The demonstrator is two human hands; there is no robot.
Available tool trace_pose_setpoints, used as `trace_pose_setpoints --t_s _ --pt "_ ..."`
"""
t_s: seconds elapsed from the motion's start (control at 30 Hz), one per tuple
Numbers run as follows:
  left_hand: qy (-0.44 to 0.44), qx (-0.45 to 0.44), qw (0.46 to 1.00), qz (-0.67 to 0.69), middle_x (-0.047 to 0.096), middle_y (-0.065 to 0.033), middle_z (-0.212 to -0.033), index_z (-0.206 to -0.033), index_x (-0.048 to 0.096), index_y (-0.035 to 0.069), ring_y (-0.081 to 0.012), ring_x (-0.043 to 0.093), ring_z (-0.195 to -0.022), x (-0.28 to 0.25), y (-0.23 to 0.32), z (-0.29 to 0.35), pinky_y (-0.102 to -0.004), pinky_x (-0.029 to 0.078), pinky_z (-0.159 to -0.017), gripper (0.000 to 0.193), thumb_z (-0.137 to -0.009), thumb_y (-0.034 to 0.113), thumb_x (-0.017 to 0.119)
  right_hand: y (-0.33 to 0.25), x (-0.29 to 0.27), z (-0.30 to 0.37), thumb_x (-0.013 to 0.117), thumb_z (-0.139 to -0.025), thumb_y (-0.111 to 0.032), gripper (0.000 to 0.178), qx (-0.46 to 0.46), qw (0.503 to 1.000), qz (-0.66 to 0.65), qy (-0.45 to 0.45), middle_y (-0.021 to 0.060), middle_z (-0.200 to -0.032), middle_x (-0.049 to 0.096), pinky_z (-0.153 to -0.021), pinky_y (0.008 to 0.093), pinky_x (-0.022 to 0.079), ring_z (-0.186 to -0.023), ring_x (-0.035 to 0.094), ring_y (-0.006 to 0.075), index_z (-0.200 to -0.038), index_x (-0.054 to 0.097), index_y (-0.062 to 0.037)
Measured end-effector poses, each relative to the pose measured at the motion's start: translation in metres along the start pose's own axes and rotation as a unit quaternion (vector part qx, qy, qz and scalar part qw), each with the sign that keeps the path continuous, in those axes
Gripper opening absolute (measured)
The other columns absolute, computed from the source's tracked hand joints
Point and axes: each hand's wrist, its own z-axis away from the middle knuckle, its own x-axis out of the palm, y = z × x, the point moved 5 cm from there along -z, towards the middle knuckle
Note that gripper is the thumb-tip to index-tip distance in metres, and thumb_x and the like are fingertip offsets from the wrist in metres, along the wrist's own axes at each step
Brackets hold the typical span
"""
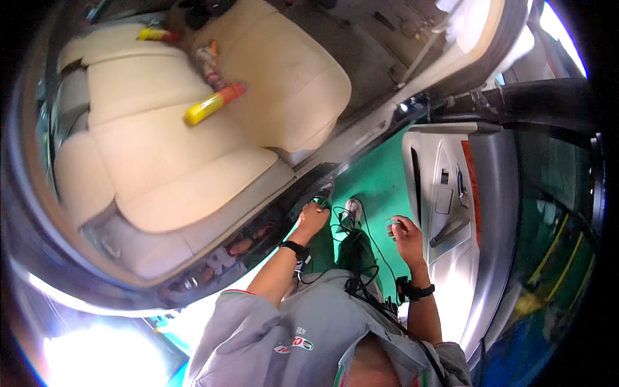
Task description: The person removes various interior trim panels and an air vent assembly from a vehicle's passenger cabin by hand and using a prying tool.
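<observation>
My left hand is down beside the dark door sill of a car. Its fingers are curled together over something small and dark that I cannot make out. To the right, in front of the open door, my right hand is raised with fingers bent into a pinch. A thin, small piece seems to stick out at its fingertips, too small to name. Both wrists carry black straps, with thin black cables hanging between my arms.
The open car door, with its beige panel, stands on my right. Left of me are cream seats, holding a yellow-and-red tube, another yellow-and-red tube and a crumpled packet. Green floor shows between sill and door.
</observation>
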Motion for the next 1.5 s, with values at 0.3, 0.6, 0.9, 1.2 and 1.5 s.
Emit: trace_pose_setpoints --t_s 0.3,0.6,0.9,1.2,1.5 --pt "0.156 -0.081 0.982 0.070 0.068 -0.0212 -0.108 -0.102 0.068 0.002 -0.0360 0.064 -0.104 -0.026 -0.121 0.131 -0.0410 0.049 -0.095 0.040 -0.082 0.037 0.067 -0.044 0.015 -0.006 0.057 -0.100 -0.013 0.019 -0.095 0.981 0.106 -0.135 0.0105 -0.088 0.073 -0.069 0.0294 0.056 -0.076 0.070 0.0156 -0.112 0.065 -0.0010" --pt "0.314 -0.292 0.510 0.746 0.056 -0.0033 -0.076 -0.081 0.054 0.011 -0.0205 0.058 -0.069 0.052 -0.323 0.363 -0.0316 0.047 -0.062 0.030 -0.094 0.037 0.055 -0.077 0.025 0.018 0.055 -0.100 -0.012 0.019 -0.150 0.958 0.162 -0.181 0.0083 -0.077 0.072 -0.065 0.0278 0.055 -0.066 0.067 0.0135 -0.110 0.066 0.0003" --pt "0.380 -0.341 0.305 0.804 0.029 0.0002 -0.054 -0.062 0.040 0.015 -0.0185 0.033 -0.049 0.179 -0.370 0.500 -0.0339 0.030 -0.050 0.039 -0.094 0.035 0.048 -0.084 0.111 0.054 0.055 -0.100 -0.015 0.021 -0.200 0.902 0.279 -0.262 0.0102 -0.066 0.067 -0.054 0.0304 0.050 -0.056 0.065 0.0150 -0.109 0.068 -0.0012" --pt "0.391 -0.318 0.197 0.841 0.056 -0.0085 -0.083 -0.085 0.057 0.007 -0.0259 0.060 -0.073 0.339 -0.391 0.573 -0.0376 0.050 -0.063 0.036 -0.089 0.043 0.056 -0.125 0.260 0.150 0.061 -0.096 -0.019 0.020 -0.321 0.765 0.350 -0.434 0.0142 -0.081 0.073 -0.070 0.0360 0.056 -0.077 0.073 0.0258 -0.110 0.068 -0.0056" --pt "0.473 -0.323 0.054 0.818 0.062 -0.0055 -0.089 -0.097 0.062 0.005 -0.0251 0.064 -0.085 0.412 -0.285 0.591 -0.0387 0.053 -0.074 0.045 -0.088 0.049 0.060 -0.143 0.393 0.171 0.059 -0.098 -0.027 0.030 -0.315 0.705 0.343 -0.535 0.0125 -0.076 0.072 -0.067 0.0352 0.055 -0.069 0.071 0.0228 -0.099 0.069 0.0006"
